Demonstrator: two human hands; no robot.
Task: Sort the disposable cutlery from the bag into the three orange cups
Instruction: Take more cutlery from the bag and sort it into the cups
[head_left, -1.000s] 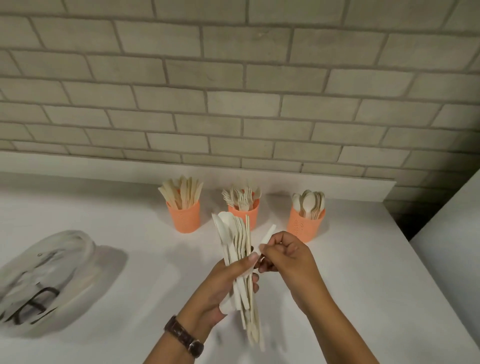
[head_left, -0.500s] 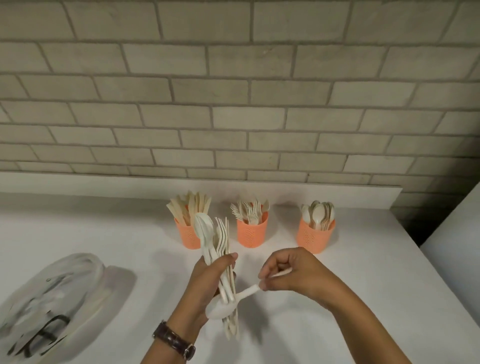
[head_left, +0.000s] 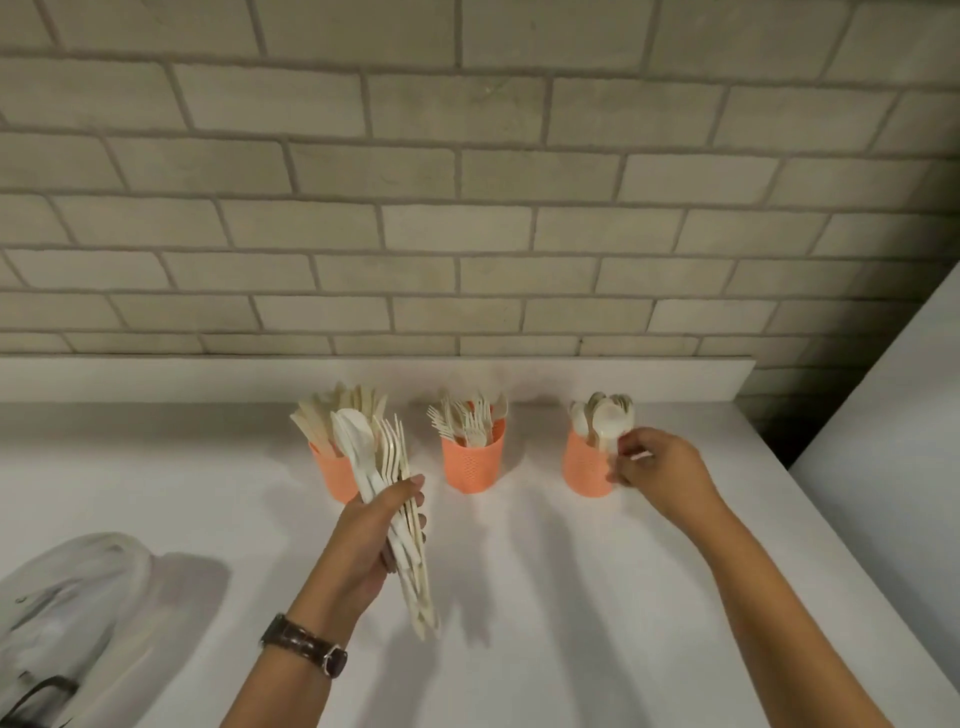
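Note:
Three orange cups stand in a row at the back of the white counter: the left cup holds knives, the middle cup forks, the right cup spoons. My left hand grips a bundle of white and beige cutlery, its heads pointing up in front of the left cup. At the right cup's rim, my right hand pinches the handle of a white spoon. The spoon's bowl stands upright among the other spoons.
A crumpled plastic bag lies at the counter's front left. A brick wall with a low white ledge runs behind the cups. A white surface rises on the right past the counter's edge.
My right hand drew a white spoon out of the bundle and carried it right and back to the spoon cup. My left hand stayed put with the bundle.

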